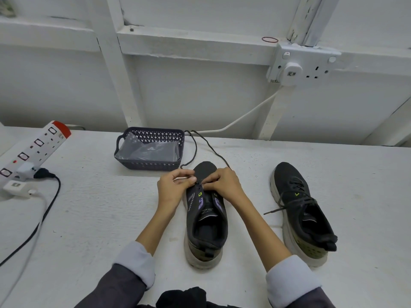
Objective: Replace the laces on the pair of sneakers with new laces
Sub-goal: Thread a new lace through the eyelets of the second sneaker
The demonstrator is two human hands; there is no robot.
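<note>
A black sneaker point(205, 221) with a white sole and purple eyelet loops stands in the middle of the table, toe pointing away from me. My left hand point(173, 186) and my right hand point(223, 182) meet over its lowest eyelets, each pinching a dark lace point(195, 150). That lace runs in a long loop from my fingers back towards the basket. A second black sneaker point(302, 215) sits to the right, fully laced with its lace ends loose.
A dark plastic basket point(149, 166) holding a clear plastic bag stands behind the middle sneaker. A white power strip point(33, 152) with plugs and cables lies at the left edge. A wall socket point(304, 65) with a white cable is on the wall behind. Dark cloth point(182, 297) lies at the near edge.
</note>
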